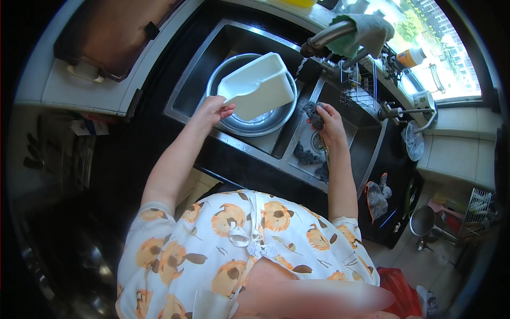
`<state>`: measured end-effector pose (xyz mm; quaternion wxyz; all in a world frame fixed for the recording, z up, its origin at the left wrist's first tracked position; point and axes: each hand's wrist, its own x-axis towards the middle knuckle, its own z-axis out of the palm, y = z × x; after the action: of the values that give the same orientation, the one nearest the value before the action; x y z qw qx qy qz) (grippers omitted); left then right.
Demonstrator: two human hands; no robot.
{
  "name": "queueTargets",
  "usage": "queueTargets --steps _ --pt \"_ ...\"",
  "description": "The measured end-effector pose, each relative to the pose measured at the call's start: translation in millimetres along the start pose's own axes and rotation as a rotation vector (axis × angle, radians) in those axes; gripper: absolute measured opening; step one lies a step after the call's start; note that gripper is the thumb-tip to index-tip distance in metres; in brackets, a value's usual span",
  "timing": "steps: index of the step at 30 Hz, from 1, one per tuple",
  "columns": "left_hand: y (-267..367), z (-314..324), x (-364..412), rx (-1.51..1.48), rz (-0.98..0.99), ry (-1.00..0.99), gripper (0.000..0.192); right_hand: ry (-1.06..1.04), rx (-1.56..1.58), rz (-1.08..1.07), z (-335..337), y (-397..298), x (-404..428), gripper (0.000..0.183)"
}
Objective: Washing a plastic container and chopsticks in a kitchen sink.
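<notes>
My left hand (214,111) grips the near edge of a white plastic container (263,95), which is tilted over a round metal basin (213,81). That basin stands in the left bowl of a stainless steel double sink (187,95). In my right hand (331,124) is a dark grey scouring pad (313,113), above the right bowl. More dark, scrubber-like clumps (306,154) lie near the drain (317,141) below it. Water runs in a thin stream from the faucet (314,47) behind the basin.
A green-white cloth (360,34) drapes over the faucet. Beside it, a wire rack (360,81) hangs at the sink's back edge. On the dark counter to the right lie a grey cloth mitt (376,197) and a blue pen-like stick (387,218). A brown-lidded appliance (115,32) stands at left.
</notes>
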<state>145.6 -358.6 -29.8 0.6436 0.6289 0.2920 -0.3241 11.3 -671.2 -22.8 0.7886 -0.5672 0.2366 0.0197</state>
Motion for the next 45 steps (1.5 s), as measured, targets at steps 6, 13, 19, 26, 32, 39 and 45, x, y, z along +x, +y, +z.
queueTargets --steps 6,13,19,26,32,39,45 --pt "-5 -6 -4 -0.001 -0.055 -0.086 0.022 -0.055 0.286 0.117 18 5 -8 0.022" --pt "-47 13 12 -0.490 -0.127 -0.287 0.016 0.077 0.260 0.014 16 3 1 0.022" --pt "-39 20 8 -0.281 0.039 -0.395 0.018 0.050 0.213 0.077 17 23 0 0.022" --pt "15 14 -26 0.364 0.603 -0.019 0.028 0.105 0.105 0.089 24 26 4 0.024" --pt "26 12 -13 1.135 1.665 0.430 0.037 0.139 -0.026 0.007 34 24 19 0.027" --pt "29 16 -33 1.407 2.005 0.227 0.040 0.163 -0.088 -0.004 33 23 22 0.028" --pt "38 42 -38 1.528 2.182 0.047 0.032 0.194 -0.068 -0.113 32 21 24 0.027"
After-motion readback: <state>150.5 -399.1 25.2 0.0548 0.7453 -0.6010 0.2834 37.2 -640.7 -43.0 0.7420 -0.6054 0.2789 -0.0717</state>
